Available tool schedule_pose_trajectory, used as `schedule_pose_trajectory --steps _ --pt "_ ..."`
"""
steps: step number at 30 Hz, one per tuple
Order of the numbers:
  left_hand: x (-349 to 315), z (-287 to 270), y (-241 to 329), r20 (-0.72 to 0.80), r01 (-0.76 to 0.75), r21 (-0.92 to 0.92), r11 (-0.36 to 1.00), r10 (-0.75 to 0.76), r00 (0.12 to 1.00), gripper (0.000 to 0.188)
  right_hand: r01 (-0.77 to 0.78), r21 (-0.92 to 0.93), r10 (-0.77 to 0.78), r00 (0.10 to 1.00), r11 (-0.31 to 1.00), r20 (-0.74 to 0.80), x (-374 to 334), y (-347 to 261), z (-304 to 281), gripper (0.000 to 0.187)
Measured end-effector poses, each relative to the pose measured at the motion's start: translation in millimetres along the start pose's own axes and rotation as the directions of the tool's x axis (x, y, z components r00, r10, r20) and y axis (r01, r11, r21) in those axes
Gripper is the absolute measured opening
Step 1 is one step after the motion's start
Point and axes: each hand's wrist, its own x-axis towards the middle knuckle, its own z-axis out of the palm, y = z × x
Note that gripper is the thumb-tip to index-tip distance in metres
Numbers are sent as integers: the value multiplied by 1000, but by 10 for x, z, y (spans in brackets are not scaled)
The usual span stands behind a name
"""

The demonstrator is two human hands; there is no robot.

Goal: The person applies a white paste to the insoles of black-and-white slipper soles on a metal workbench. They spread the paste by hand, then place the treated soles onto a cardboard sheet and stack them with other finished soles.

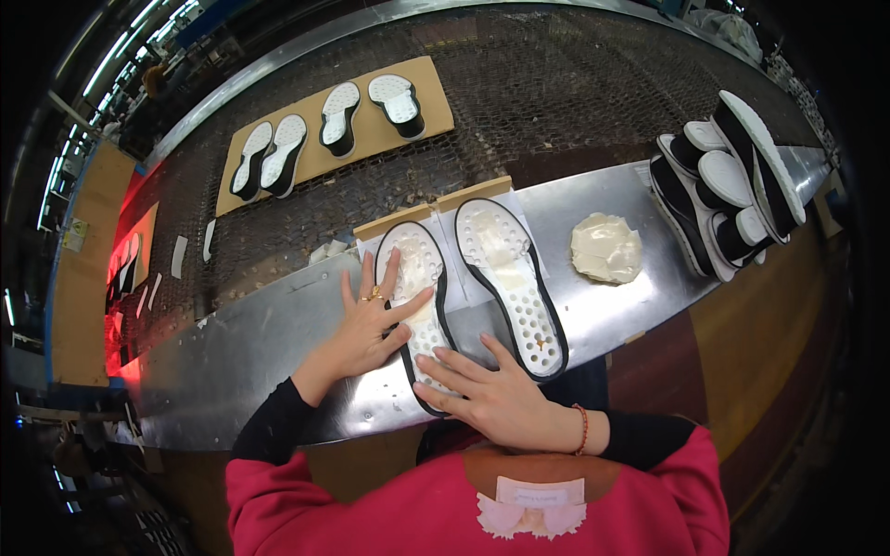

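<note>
Two white shoe soles with black edges and rows of round holes lie side by side on a metal work surface. My left hand spreads its fingers over the upper half of the left sole, with a ring on one finger. Over the heel end of that sole rests my right hand, fingers stretched out and pressing flat. To its right, untouched, is the other sole, with a small brown mark near the heel. Pale, shiny patches cover the toe parts of both soles.
A cream-coloured lump of paste sits right of the soles. Beyond it, several soles are stacked. A dark mesh conveyor runs behind, carrying a cardboard sheet with several soles. Red light glows at the far left.
</note>
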Motion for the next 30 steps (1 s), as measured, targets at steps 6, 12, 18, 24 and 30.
schedule_pose_trajectory --steps 6,12,18,24,30 --pt "-184 62 186 -12 81 -167 983 -85 996 53 -17 -1 16 994 1000 -107 -27 -25 113 43" --pt "-432 118 425 -157 142 -335 931 -204 966 52 23 61 -16 993 998 -115 -49 -37 100 51" --pt "-530 533 827 -335 499 -477 723 -675 658 80 -304 313 415 818 900 -398 -475 202 -207 73" --pt "-184 833 1439 -367 318 -576 753 -585 723 97 -284 491 525 709 823 -470 -605 399 159 60" --pt "-29 438 1448 -194 -63 -973 224 -630 752 75 -135 707 699 358 694 -619 -822 487 -1016 65"
